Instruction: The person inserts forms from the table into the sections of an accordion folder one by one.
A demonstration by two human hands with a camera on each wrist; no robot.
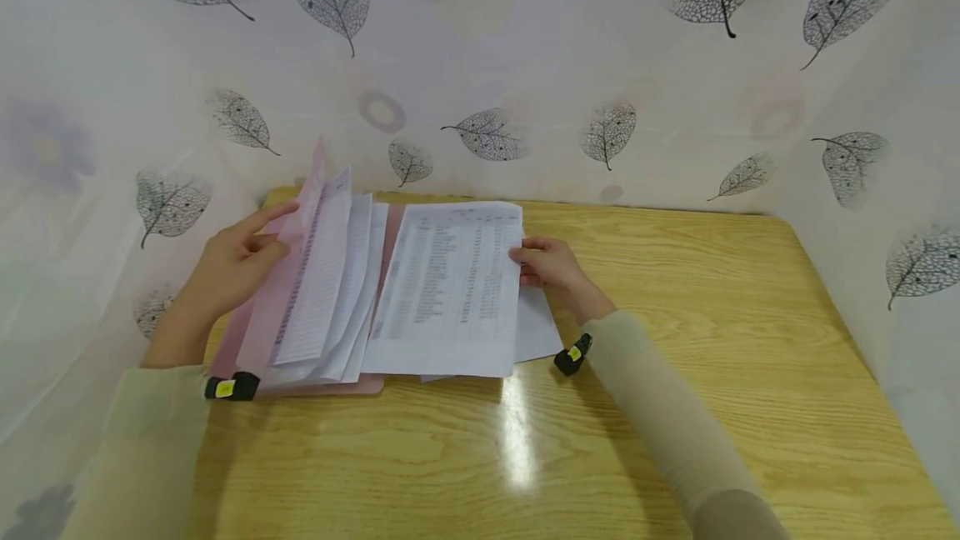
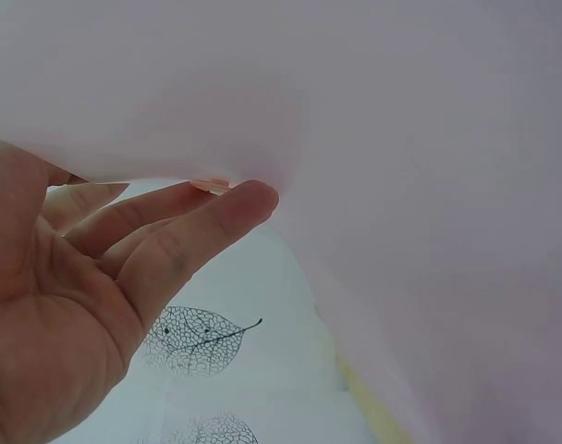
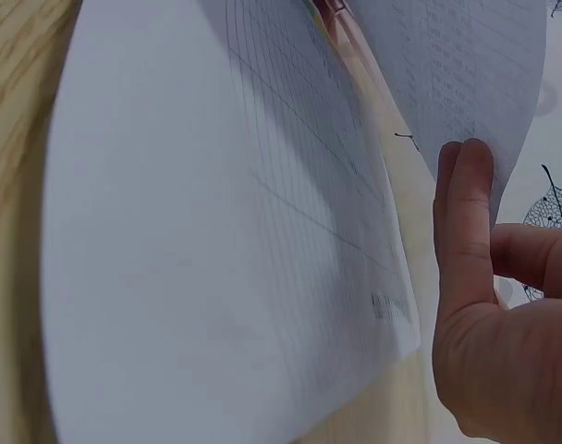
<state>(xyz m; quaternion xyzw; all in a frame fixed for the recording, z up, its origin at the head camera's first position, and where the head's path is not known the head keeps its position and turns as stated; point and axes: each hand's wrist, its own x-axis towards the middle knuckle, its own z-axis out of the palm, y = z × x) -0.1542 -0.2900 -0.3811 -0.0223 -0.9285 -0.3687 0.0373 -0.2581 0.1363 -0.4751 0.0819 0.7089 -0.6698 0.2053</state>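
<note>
Head view: one pink folder (image 1: pixel 273 298), open on the bench (image 1: pixel 712 357); one printed sheet (image 1: pixel 450 290), right of the folder's raised pages (image 1: pixel 318 298). Left wrist view: left hand (image 2: pixel 105 250), fingers pinching the folder's edge. Right wrist view: right hand (image 3: pixel 489 287), fingers pinching the sheet above a lower page (image 3: pixel 170 231). Risks I note: one-edge hold could crease the sheet; letting the folder go could drop its pages across it.

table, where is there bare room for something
Bare table right of the right sleeve, up to the backdrop, and in front, between that and the left sleeve, below the papers. Crowded: back left to centre, pink folder, papers, left hand, right hand.
</note>
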